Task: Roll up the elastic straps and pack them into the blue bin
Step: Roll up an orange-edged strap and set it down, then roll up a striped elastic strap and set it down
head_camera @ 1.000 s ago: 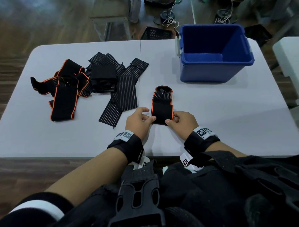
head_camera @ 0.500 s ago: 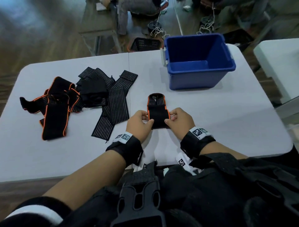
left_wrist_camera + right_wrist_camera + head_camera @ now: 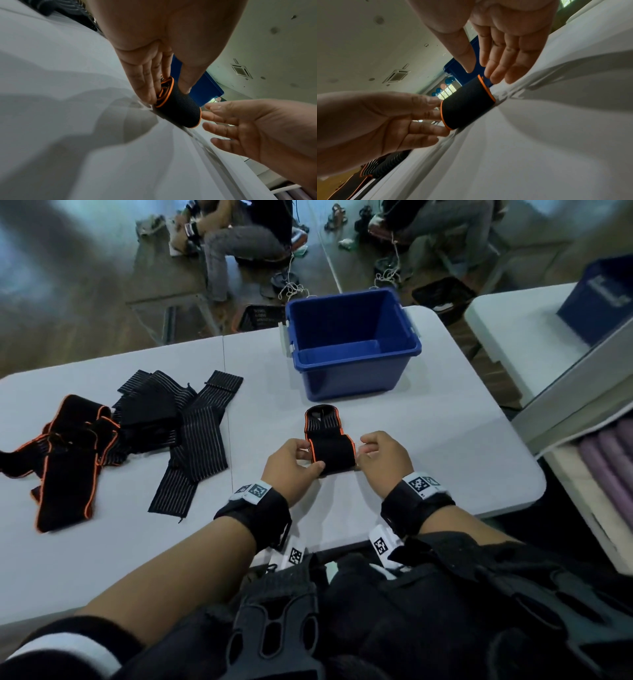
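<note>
— From above, where is the strap?
— Half-rolled on the table, near the blue bin; the left hand pinches it.
— And at the left wrist?
— Thumb on top, fingers at the roll's end.
— The right wrist?
— The right hand has straight fingers, barely touching.

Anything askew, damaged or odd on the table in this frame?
Nothing stands out. The half-rolled strap lies flat between the left hand and right hand, its tail pointing at the upright, empty blue bin. The other straps lie in a loose, overlapping pile, simply not rolled yet.
</note>
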Motion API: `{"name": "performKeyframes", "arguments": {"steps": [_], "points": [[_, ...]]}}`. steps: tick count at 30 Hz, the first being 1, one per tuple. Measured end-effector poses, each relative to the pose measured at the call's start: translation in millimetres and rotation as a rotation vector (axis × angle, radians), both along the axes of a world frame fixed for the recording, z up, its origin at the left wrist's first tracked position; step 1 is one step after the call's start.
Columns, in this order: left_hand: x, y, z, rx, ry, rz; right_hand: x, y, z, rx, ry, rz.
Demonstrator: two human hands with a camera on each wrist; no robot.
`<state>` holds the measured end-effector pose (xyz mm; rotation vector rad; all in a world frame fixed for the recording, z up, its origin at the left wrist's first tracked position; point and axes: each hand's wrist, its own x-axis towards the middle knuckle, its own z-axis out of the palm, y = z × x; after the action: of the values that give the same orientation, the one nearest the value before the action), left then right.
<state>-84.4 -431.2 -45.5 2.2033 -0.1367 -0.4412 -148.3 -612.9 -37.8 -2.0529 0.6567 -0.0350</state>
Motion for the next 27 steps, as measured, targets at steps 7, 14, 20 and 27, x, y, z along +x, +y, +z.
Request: {"name": "performKeyframes", "arguments": {"steps": [7,14,20,27], "points": [[-1.5,63.7,11.2,0.02,-0.056,0.13,21.4,41.9,29.4,-0.097,-0.166,0.168],[-0.4,174.9,12.7,0.332,-0.159,0.178,47.9,114.3,29.6,-0.024,-0.159,0.33],[-5.0,236.1,-0.1,0.602,-0.11,-0.039,58.5,164.1,18.0,-0.051,-0.061,0.48],[-0.1,256.5,-3.7,0.675,-0.212,-0.224,78.2,198.5,11.7,-0.134,0.038,0.532]]}}
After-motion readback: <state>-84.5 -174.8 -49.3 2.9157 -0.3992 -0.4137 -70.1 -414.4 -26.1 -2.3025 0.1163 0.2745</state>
